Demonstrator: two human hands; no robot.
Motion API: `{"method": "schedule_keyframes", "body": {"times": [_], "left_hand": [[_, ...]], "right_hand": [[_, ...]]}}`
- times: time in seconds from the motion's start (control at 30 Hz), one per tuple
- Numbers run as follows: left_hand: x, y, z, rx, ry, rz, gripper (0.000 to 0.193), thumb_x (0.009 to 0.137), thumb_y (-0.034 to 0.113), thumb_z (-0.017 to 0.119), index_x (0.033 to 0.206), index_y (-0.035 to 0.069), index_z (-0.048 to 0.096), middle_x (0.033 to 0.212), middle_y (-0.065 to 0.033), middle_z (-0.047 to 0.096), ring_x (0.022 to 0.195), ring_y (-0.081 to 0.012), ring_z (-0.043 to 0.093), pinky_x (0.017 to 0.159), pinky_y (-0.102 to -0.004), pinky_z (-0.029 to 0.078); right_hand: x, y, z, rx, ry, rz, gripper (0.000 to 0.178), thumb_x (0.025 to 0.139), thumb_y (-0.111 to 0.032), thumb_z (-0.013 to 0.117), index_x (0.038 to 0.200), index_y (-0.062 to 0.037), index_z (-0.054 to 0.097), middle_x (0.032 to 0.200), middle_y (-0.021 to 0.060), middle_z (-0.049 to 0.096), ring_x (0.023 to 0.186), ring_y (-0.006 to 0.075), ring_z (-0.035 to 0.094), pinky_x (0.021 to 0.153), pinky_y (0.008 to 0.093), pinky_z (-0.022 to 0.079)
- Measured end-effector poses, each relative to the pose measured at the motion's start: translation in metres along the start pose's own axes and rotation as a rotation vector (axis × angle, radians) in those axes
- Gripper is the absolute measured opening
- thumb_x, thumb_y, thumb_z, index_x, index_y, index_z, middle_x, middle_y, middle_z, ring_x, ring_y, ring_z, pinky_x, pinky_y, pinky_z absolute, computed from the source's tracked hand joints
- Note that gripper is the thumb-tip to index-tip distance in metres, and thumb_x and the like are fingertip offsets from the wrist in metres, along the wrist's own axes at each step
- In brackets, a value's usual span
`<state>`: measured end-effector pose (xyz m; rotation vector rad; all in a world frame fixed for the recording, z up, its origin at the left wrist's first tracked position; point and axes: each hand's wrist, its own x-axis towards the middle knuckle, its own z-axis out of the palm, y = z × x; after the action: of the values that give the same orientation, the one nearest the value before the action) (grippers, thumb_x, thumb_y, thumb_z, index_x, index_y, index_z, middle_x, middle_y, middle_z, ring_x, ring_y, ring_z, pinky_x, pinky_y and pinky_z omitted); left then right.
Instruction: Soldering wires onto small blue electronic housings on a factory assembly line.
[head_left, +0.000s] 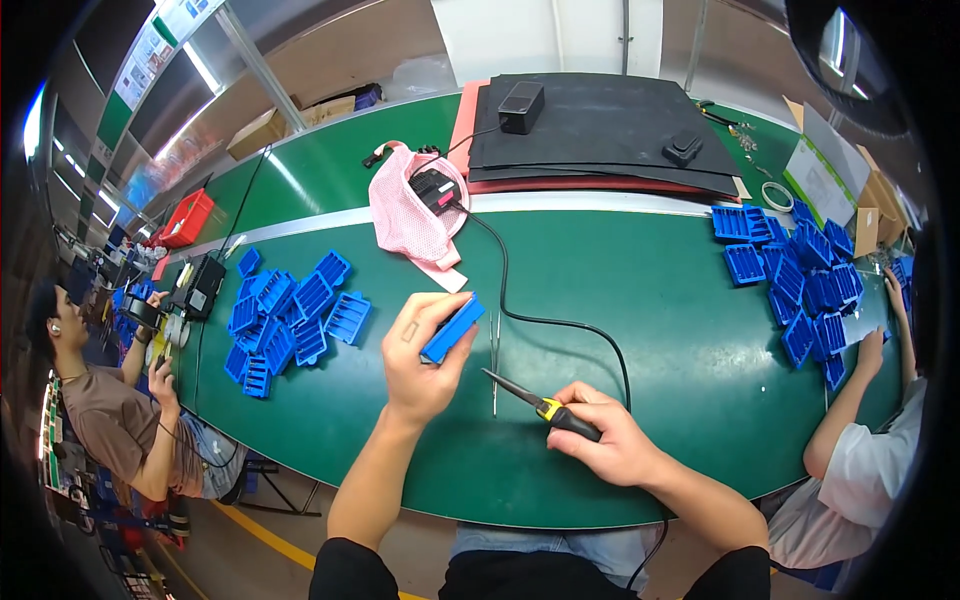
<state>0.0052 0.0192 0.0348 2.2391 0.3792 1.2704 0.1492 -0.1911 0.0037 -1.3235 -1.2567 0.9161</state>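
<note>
My left hand is raised above the bench, its fingers and thumb closed round a small blue plastic block. The block is tilted, with one long side showing. In my right hand is a pair of needle-nose pliers with yellow and black handles. Its dark, tapered jaws point up and left toward the block, apart from it. Slim metal tweezers lie on the green bench between my hands, tips pointing away from me.
Blue slotted trays are piled at left and right. A black cable curves from a pink mesh bag past my right hand. Black sheets lie behind. Co-workers sit at left and right.
</note>
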Motion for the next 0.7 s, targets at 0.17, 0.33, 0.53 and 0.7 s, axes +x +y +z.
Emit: {"method": "schedule_keyframes", "body": {"times": [0.17, 0.33, 0.53, 0.7], "left_hand": [[-0.0032, 0.0031, 0.0016, 0.002, -0.037, 0.069, 0.041, 0.073, -0.006, 0.078, 0.114, 0.001, 0.073, 0.097, -0.0125, 0.067, 0.083, -0.0226, 0.065, 0.074, -0.0315, 0.051], [-0.004, 0.0029, 0.0044, -0.016, -0.052, 0.13, 0.04, 0.073, -0.005, 0.079, 0.113, 0.0, 0.074, 0.096, -0.0126, 0.067, 0.079, -0.0226, 0.064, 0.068, -0.0312, 0.051], [-0.0048, 0.0013, 0.0055, -0.006, -0.063, 0.163, 0.04, 0.074, -0.006, 0.079, 0.113, 0.001, 0.074, 0.096, -0.0128, 0.067, 0.077, -0.0222, 0.065, 0.066, -0.0304, 0.051], [-0.0064, 0.0007, 0.007, -0.025, -0.086, 0.155, 0.041, 0.075, -0.008, 0.077, 0.114, 0.001, 0.074, 0.098, -0.0132, 0.067, 0.076, -0.0217, 0.067, 0.064, -0.0298, 0.053]], "right_hand": [[0.0022, 0.0048, 0.0018, 0.159, 0.079, 0.037, 0.018, 0.097, -0.015, 0.063, 0.096, 0.0018, 0.071, 0.109, 0.0082, 0.064, 0.098, 0.0182, 0.061, 0.087, 0.0311, 0.048], [0.0018, 0.0088, 0.0023, 0.158, 0.091, 0.069, 0.02, 0.098, -0.015, 0.062, 0.096, 0.0019, 0.071, 0.108, 0.0077, 0.065, 0.098, 0.0178, 0.061, 0.088, 0.0307, 0.048], [0.0019, 0.0095, 0.0051, 0.147, 0.092, 0.054, 0.019, 0.097, -0.014, 0.063, 0.097, 0.0023, 0.071, 0.107, 0.0073, 0.064, 0.097, 0.0171, 0.061, 0.087, 0.0305, 0.048], [0.0007, 0.0068, 0.0039, 0.151, 0.087, 0.11, 0.02, 0.096, -0.016, 0.062, 0.095, 0.0016, 0.071, 0.11, 0.0098, 0.064, 0.105, 0.0209, 0.061, 0.094, 0.0341, 0.047]]}}
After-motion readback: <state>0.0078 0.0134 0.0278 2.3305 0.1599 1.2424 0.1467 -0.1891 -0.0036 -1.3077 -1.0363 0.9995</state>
